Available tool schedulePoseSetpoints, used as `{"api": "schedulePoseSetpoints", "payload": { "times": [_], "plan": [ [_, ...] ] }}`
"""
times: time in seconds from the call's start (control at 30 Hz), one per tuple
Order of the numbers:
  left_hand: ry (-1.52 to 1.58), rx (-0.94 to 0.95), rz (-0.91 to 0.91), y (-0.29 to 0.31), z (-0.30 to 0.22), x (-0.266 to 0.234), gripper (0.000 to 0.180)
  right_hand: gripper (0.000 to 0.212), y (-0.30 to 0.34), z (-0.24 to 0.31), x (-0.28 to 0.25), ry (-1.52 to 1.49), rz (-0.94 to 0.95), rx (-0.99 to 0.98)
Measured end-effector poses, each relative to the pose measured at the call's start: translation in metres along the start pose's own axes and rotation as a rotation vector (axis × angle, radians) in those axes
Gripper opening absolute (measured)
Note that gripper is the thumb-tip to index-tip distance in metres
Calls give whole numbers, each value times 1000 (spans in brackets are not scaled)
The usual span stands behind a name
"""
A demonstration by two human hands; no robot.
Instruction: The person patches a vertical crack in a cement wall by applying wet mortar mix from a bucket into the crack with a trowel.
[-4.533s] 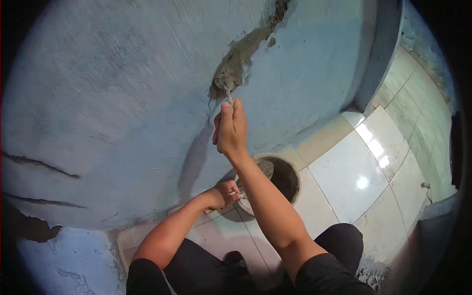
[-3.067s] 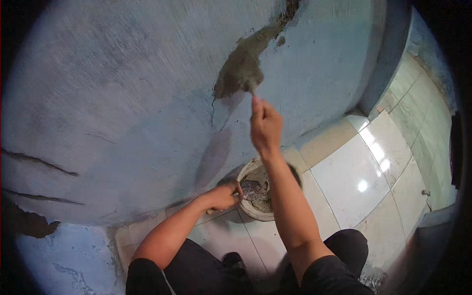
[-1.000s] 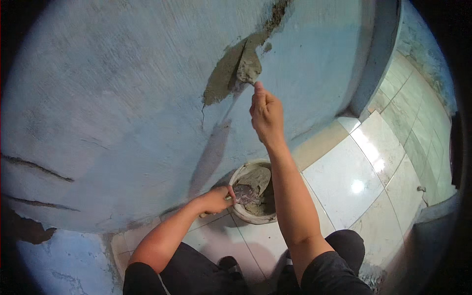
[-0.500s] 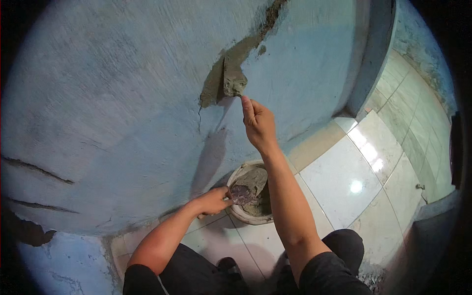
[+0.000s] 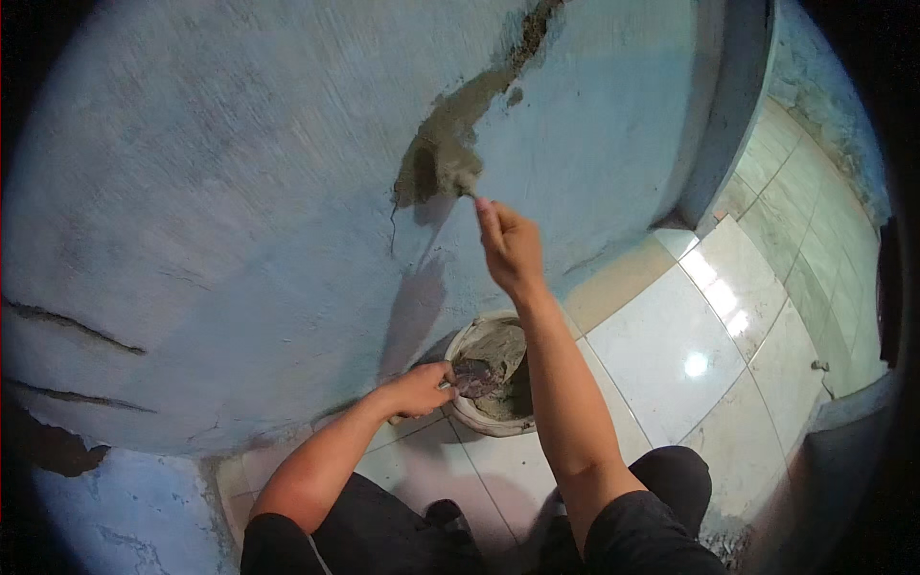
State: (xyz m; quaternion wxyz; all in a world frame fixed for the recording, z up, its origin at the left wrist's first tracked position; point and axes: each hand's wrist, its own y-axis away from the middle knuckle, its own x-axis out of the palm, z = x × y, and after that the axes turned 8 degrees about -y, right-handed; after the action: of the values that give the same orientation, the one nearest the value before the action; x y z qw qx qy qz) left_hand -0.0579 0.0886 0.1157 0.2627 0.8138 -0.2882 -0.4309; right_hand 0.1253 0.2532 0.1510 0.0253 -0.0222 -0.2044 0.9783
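My right hand (image 5: pixel 511 247) is closed around the handle of a small trowel (image 5: pixel 460 177), stretched out to the blue wall. The mortar-coated blade lies against the lower part of a wet grey mortar patch (image 5: pixel 450 125); its outline is blurred. Lower down, my left hand (image 5: pixel 422 389) grips the handle of a second trowel-like tool (image 5: pixel 474 377), its dark blade smeared with mortar. That blade rests over a round, pale bucket (image 5: pixel 466 416) holding grey mortar (image 5: pixel 498 402). My right forearm hides the bucket's right side.
Above the patch, an open crack (image 5: pixel 533 36) runs up the wall; a thin crack (image 5: pixel 393 230) continues below it. Two dark gaps (image 5: pixel 81 331) cut the wall at left. Glossy floor tiles (image 5: pixel 661 326) spread to the right, beside a wall edge (image 5: pixel 733 115).
The right trowel has tilted and moved slightly on the patch, and its blade's straight left edge no longer shows clearly. My left hand and its tool have barely shifted.
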Motion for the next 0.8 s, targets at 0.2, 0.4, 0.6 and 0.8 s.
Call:
{"api": "schedulePoseSetpoints", "payload": {
  "times": [0.2,0.4,0.6,0.8],
  "plan": [
    [1,13,-7,-5,9,1,30,60,-23,12,-14,-120,-43,2],
    [8,26,-6,-6,9,1,30,59,-7,15,-6,103,65,-15],
    [3,52,-20,-7,6,3,31,60,-12,1,-14,-59,3,30],
    [-7,64,-17,-10,11,4,33,61,-13,4,-9,39,42,-25]
  ]
}}
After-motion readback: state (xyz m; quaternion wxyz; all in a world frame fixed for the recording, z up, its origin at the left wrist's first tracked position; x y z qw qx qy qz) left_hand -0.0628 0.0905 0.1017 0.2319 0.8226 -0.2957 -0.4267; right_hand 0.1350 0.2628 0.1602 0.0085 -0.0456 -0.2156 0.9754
